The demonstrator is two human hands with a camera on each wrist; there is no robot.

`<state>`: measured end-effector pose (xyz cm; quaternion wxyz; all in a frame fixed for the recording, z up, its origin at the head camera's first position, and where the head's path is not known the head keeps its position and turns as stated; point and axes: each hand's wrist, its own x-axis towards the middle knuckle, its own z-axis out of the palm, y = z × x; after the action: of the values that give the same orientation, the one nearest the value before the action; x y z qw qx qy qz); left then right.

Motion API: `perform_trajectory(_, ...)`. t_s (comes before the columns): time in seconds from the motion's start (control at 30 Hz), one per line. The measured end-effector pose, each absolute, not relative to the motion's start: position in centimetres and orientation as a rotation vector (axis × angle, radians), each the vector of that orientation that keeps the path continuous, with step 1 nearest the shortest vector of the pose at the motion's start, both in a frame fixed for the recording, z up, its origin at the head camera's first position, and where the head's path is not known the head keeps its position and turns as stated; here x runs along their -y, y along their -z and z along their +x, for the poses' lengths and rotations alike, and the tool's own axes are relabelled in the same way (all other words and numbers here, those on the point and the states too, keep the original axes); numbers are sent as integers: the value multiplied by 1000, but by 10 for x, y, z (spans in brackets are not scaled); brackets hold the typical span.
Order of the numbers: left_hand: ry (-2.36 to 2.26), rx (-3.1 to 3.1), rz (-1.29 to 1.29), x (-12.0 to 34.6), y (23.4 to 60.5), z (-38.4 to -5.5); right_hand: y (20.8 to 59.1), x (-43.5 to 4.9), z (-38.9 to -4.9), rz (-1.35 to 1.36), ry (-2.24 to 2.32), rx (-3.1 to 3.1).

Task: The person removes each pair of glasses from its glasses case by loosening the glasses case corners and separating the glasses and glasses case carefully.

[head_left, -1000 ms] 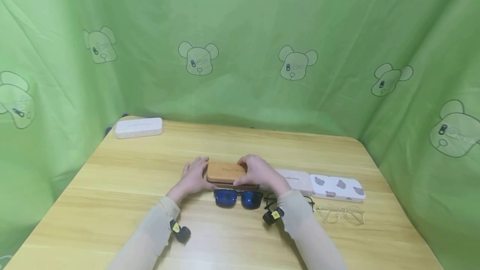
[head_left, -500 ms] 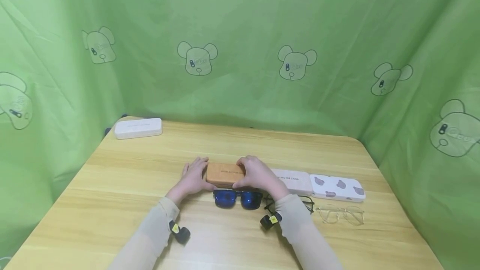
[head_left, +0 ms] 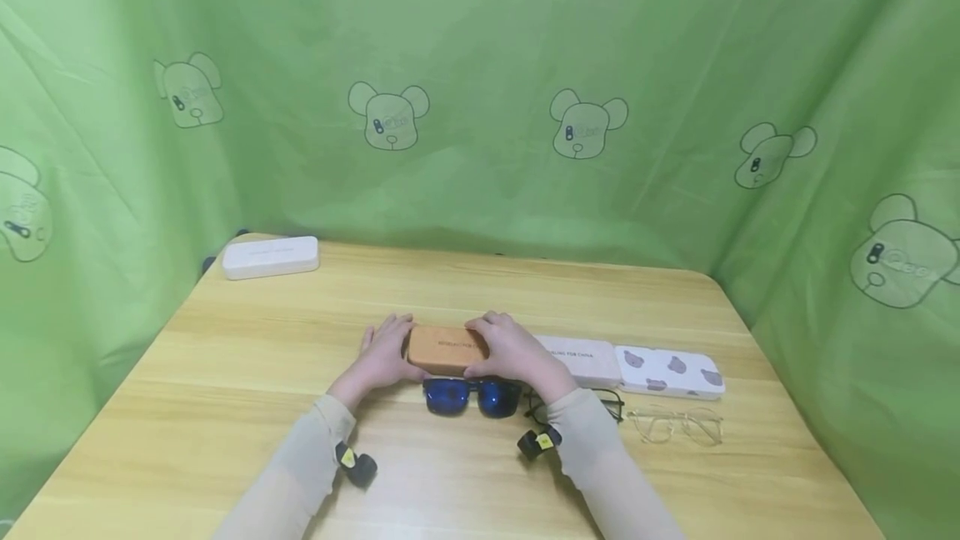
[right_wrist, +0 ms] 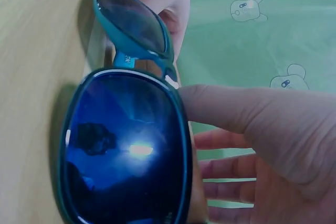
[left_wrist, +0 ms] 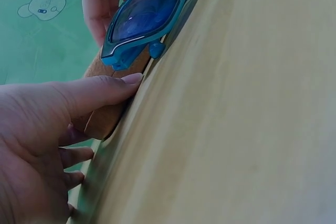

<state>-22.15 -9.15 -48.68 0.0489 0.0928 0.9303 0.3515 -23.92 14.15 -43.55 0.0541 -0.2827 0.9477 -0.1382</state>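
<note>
In the head view, a brown glasses case [head_left: 438, 347] lies flat at mid-table with its lid down. At its left end my left hand [head_left: 381, 355] holds it, thumb along the front and fingers towards the back. My right hand [head_left: 517, 352] grips the right part from above and hides that end. Sunglasses [head_left: 448, 397] with blue mirrored lenses rest folded just in front of the case. The left wrist view shows my left thumb [left_wrist: 113, 88] touching the case's lower front edge. In the right wrist view the sunglasses [right_wrist: 126, 145] cover most of the case.
Right of the case lie a pale pink case [head_left: 581, 359] and a white bear-print case [head_left: 675, 372]. Before them are black-framed glasses [head_left: 609, 402], partly behind my right wrist, and clear-framed glasses [head_left: 678, 425]. A white case [head_left: 272, 257] sits at the far left corner.
The brown case's lid, slightly raised with a dark gap at the front a second ago, has come down. Both hands have stayed on the case. The head view has shifted slightly.
</note>
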Motion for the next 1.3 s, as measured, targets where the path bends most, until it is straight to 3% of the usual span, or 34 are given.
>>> perform_trajectory(0.73, -1044, -2761, 334, 102, 444, -208, 406, -144, -223, -940, 219, -2975)
perform_trajectory(1.3, -1062, -2907, 253, 150, 398, -203, 391, -145, -216, -1039, 286, -3106)
